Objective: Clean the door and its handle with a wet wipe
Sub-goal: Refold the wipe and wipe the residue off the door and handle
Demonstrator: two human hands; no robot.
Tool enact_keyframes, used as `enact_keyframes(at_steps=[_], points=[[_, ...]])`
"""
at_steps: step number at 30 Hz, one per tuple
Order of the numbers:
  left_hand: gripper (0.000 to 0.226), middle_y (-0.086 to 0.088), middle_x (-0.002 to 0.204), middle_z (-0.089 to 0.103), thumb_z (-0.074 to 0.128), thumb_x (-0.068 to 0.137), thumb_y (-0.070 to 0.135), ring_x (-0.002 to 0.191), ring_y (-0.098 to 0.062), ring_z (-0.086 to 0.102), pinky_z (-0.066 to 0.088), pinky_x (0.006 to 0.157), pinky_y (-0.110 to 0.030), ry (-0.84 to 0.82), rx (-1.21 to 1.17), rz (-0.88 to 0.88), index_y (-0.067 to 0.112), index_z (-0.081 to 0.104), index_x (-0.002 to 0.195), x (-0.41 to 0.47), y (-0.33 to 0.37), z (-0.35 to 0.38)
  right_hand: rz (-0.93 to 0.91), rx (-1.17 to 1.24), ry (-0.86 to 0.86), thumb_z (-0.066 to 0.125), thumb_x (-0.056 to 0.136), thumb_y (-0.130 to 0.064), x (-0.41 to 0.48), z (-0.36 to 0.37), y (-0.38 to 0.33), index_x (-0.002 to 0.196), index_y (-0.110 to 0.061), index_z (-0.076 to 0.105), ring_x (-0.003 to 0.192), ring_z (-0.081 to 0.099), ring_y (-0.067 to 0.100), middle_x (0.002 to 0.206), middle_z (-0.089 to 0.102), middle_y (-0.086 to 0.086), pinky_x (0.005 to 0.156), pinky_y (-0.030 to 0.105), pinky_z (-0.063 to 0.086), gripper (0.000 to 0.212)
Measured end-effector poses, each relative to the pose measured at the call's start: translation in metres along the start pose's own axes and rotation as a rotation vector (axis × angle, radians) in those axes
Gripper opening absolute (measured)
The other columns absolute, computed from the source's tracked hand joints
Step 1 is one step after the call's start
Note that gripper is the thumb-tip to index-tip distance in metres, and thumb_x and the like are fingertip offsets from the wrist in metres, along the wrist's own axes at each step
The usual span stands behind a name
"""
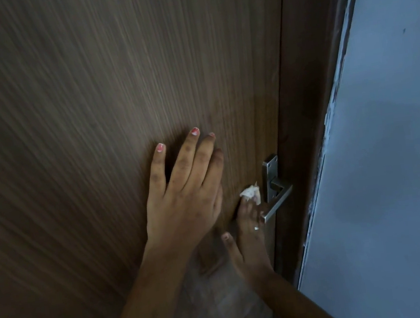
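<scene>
Right now I see the left hand (181, 189) laid flat on the brown door (75, 96), fingers straight and slightly spread, pointing to 12 o'clock. At its 4 o'clock the right hand (248, 236) reaches up, fingers straight and pressed together, pushing a bunched white wet wipe (250, 193) against the door, just at 9 o'clock of the metal handle (276, 203).

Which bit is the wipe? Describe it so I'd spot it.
Start at the brown wood-grain door and go to its right edge, where a silver metal lever handle sticks out. Left of it, the right hand presses a small crumpled white wipe, the only white wad against the dark wood.
</scene>
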State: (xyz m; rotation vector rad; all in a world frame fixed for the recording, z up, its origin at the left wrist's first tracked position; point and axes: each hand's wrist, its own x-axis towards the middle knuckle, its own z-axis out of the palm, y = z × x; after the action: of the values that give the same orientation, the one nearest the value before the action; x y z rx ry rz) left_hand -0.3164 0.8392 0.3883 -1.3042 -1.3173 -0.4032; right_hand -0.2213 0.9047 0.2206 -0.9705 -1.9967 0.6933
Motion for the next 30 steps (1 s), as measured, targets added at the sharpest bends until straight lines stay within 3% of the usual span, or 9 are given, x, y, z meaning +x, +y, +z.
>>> enact_keyframes(at_steps=[4, 8, 11, 14, 19, 21, 23, 26, 30], points=[[0.031, -0.002, 0.138, 0.055, 0.048, 0.097, 0.028, 0.135, -0.02, 0.038, 0.011, 0.117, -0.049, -0.013, -0.003, 0.005, 0.017, 0.063, 0.121, -0.001, 0.0, -0.001, -0.04, -0.132, -0.102, 0.006, 0.084, -0.074, -0.027, 0.011, 0.011, 0.139, -0.039, -0.03, 0.144, -0.019, 0.013, 0.156, -0.018, 0.005, 0.117, 0.037, -0.012, 0.074], [0.03, -0.002, 0.137, 0.056, 0.049, 0.096, 0.028, 0.135, -0.02, 0.038, 0.012, 0.116, -0.049, -0.007, 0.001, 0.004, 0.017, 0.064, 0.12, 0.0, 0.0, -0.001, 0.078, 0.063, -0.019, 0.008, 0.077, -0.081, -0.01, 0.004, 0.019, 0.14, -0.032, -0.018, 0.134, -0.022, -0.014, 0.15, -0.019, -0.015, 0.119, 0.042, -0.003, 0.084], [0.031, -0.002, 0.137, 0.056, 0.048, 0.096, 0.028, 0.135, -0.02, 0.039, 0.013, 0.116, -0.049, -0.007, 0.009, 0.0, 0.017, 0.064, 0.12, 0.0, 0.0, -0.001, 0.033, 0.161, 0.085, 0.015, 0.08, -0.078, 0.017, -0.008, -0.003, 0.142, -0.029, -0.015, 0.14, -0.017, -0.006, 0.154, -0.018, -0.01, 0.118, 0.028, -0.003, 0.085], [0.032, -0.003, 0.137, 0.055, 0.048, 0.096, 0.028, 0.135, -0.02, 0.038, 0.013, 0.116, -0.049, -0.018, 0.019, 0.005, 0.016, 0.063, 0.121, 0.0, -0.001, -0.001, -0.022, 0.12, 0.073, 0.015, 0.081, -0.075, 0.023, -0.016, -0.017, 0.142, -0.029, -0.017, 0.142, -0.02, 0.004, 0.155, -0.019, -0.004, 0.11, 0.009, -0.009, 0.083], [0.032, -0.003, 0.138, 0.054, 0.047, 0.096, 0.028, 0.135, -0.02, 0.037, 0.012, 0.116, -0.049, -0.044, 0.022, 0.001, 0.016, 0.063, 0.121, 0.0, -0.002, 0.0, -0.035, -0.056, -0.038, 0.008, 0.08, -0.077, -0.011, 0.001, 0.008, 0.136, -0.044, -0.03, 0.139, -0.025, 0.0, 0.152, -0.022, -0.004, 0.118, 0.036, -0.006, 0.076], [0.032, -0.003, 0.137, 0.055, 0.046, 0.096, 0.028, 0.135, -0.02, 0.038, 0.013, 0.116, -0.049, -0.044, 0.018, -0.001, 0.016, 0.063, 0.12, 0.001, -0.002, 0.0, 0.014, -0.006, -0.023, 0.008, 0.079, -0.078, -0.009, 0.002, 0.015, 0.139, -0.037, -0.026, 0.138, -0.022, -0.005, 0.151, -0.022, -0.011, 0.12, 0.046, 0.001, 0.08], [0.031, -0.003, 0.136, 0.056, 0.047, 0.096, 0.028, 0.134, -0.02, 0.039, 0.014, 0.116, -0.049, -0.045, 0.01, -0.005, 0.016, 0.064, 0.119, 0.001, -0.002, 0.0, 0.054, 0.106, 0.051, 0.013, 0.078, -0.08, 0.003, -0.003, 0.009, 0.141, -0.032, -0.018, 0.14, -0.018, -0.005, 0.152, -0.02, -0.013, 0.12, 0.044, 0.005, 0.085], [0.032, -0.004, 0.136, 0.056, 0.048, 0.095, 0.027, 0.134, -0.02, 0.039, 0.014, 0.116, -0.049, -0.069, 0.02, 0.001, 0.015, 0.063, 0.121, 0.001, -0.003, 0.001, 0.037, 0.152, 0.085, 0.015, 0.076, -0.081, 0.015, -0.008, -0.012, 0.142, -0.03, -0.015, 0.142, -0.015, 0.007, 0.153, -0.017, -0.01, 0.116, 0.033, 0.001, 0.089], [0.032, -0.004, 0.135, 0.057, 0.051, 0.093, 0.025, 0.133, -0.021, 0.039, 0.014, 0.116, -0.049, -0.102, 0.016, -0.001, 0.014, 0.063, 0.12, 0.003, -0.003, -0.001, -0.202, -0.122, -0.031, 0.018, 0.089, -0.068, -0.01, 0.002, -0.012, 0.146, -0.029, -0.015, 0.145, -0.006, 0.021, 0.156, 0.001, 0.009, 0.118, 0.037, -0.003, 0.077]])
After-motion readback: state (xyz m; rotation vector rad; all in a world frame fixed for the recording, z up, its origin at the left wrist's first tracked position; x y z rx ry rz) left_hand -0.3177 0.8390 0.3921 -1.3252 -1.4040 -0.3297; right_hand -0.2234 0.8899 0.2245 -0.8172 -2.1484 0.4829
